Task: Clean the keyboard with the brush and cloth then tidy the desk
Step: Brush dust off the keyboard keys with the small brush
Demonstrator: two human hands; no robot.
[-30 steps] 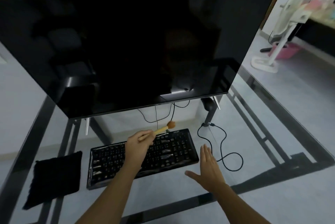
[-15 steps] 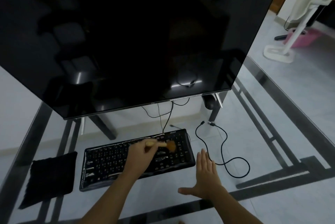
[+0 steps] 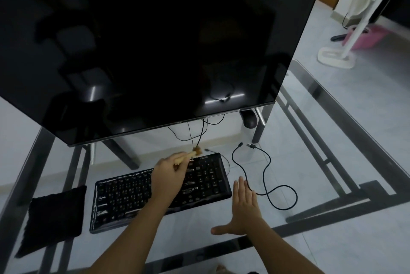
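A black keyboard (image 3: 124, 198) lies on the glass desk (image 3: 332, 118) in front of a large dark monitor (image 3: 142, 47). My left hand (image 3: 167, 176) hovers over the keyboard's right half and grips a small wooden brush (image 3: 195, 152), whose brown bristle head points past the keyboard's far edge. Flat on the glass just right of the keyboard rests my right hand (image 3: 244, 209), fingers straight and together. A black cloth (image 3: 53, 218) lies on the desk to the left of the keyboard.
A loose black cable (image 3: 268, 176) curls on the glass right of the keyboard. A black mouse (image 3: 249, 119) sits under the monitor's right corner. Thin wires (image 3: 199, 134) hang behind the keyboard. A white fan stand (image 3: 341, 56) and a pink tub (image 3: 366, 37) are on the floor.
The brush head has swept from the keys up to beyond the keyboard's far edge. My right hand has stayed flat beside the keyboard. The view has tilted slightly.
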